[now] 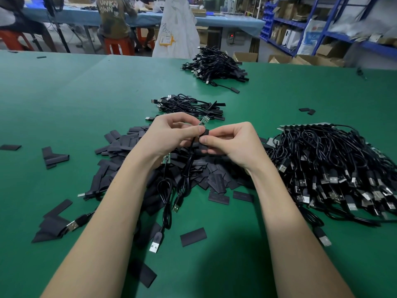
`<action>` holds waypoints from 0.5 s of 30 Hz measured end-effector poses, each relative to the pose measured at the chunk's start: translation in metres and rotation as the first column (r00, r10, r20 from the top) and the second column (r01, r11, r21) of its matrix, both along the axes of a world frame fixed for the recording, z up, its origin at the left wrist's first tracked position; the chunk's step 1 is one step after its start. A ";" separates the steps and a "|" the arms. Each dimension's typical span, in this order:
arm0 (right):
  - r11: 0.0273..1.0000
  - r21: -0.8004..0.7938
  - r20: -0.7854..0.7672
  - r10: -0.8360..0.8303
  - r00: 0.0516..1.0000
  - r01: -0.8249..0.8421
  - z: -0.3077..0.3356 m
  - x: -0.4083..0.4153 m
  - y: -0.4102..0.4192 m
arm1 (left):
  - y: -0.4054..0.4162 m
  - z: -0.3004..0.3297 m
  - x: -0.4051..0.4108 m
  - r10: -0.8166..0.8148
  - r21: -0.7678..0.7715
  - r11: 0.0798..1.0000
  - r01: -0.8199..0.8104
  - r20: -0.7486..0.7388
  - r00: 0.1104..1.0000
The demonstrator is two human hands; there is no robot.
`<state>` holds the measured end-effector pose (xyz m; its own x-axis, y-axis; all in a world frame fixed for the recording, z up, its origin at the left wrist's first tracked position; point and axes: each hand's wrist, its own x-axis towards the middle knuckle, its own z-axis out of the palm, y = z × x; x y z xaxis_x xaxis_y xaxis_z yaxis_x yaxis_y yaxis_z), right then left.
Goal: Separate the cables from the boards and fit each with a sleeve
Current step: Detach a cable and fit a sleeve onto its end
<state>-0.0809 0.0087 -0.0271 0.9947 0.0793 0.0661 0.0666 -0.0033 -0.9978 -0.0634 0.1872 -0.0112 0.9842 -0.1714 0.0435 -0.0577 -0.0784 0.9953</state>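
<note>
My left hand pinches the small circuit board at the end of a black USB cable, whose plug hangs near the table. A second board with its own cable hangs below that palm. My right hand pinches a flat black sleeve beside the board's cable end. A heap of loose black sleeves lies under both hands.
A big tangle of USB cables on boards lies at the right. Two piles of sleeved cables sit farther back on the green table. Stray sleeves lie near me. People sit at a blue bench behind.
</note>
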 end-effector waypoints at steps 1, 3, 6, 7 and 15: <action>1.000 -0.013 0.007 -0.018 1.000 0.018 -0.001 0.001 0.000 | 0.000 0.000 0.000 0.002 -0.002 1.000 -0.002 -0.001 1.000; 0.997 -0.047 0.026 -0.060 0.998 0.061 -0.002 0.002 -0.002 | 0.001 0.000 0.000 0.013 0.001 1.000 -0.013 -0.002 1.000; 0.994 -0.057 0.028 -0.087 0.996 0.088 -0.003 0.002 -0.003 | 0.003 -0.001 0.001 0.031 0.007 0.999 -0.031 -0.005 1.000; 0.994 -0.062 0.027 -0.084 0.996 0.086 -0.004 0.002 -0.004 | 0.003 -0.001 0.001 0.032 0.011 0.999 -0.032 -0.007 0.999; 0.989 -0.124 0.026 -0.082 0.996 0.085 -0.002 0.002 -0.004 | 0.003 -0.001 0.001 0.032 0.031 0.999 -0.032 -0.004 0.999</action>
<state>-0.0785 0.0050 -0.0295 0.9967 0.0046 0.0812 0.0811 -0.1339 -0.9877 -0.0626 0.1899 -0.0123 0.9894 -0.1409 0.0340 -0.0499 -0.1110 0.9926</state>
